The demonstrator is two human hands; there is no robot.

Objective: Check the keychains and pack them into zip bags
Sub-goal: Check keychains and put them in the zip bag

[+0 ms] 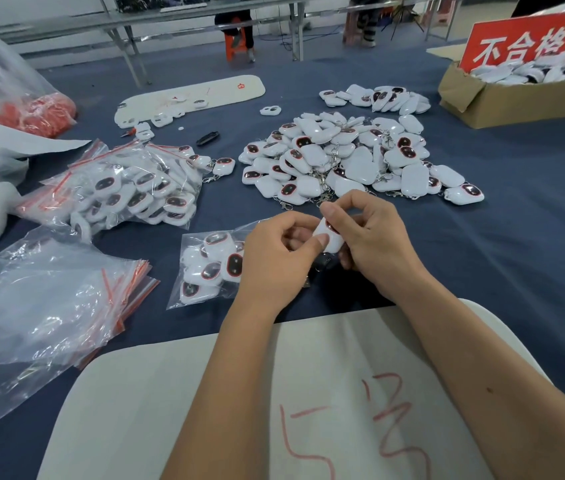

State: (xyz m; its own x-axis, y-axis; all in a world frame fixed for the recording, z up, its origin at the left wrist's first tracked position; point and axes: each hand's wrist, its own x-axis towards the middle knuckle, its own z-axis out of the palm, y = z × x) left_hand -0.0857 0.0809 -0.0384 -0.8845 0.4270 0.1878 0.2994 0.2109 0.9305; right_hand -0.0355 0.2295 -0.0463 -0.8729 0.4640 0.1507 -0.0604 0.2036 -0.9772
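Both hands pinch one white keychain (328, 234) above the bench's near middle: the left hand (274, 258) presses its thumb on the lower face with fingers curled, and the right hand (371, 237) grips its upper end between thumb and forefinger. Just left lies a part-filled zip bag (205, 268). Loose keychains (343, 161) are heaped beyond. The far-right cardboard box (503, 102) carries a red sign (530, 39) reading "不合格区".

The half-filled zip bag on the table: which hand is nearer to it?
Left. The left hand lies right beside the half-filled zip bag, overlapping its right edge. The right hand is further right, beyond the keychain both hands hold.
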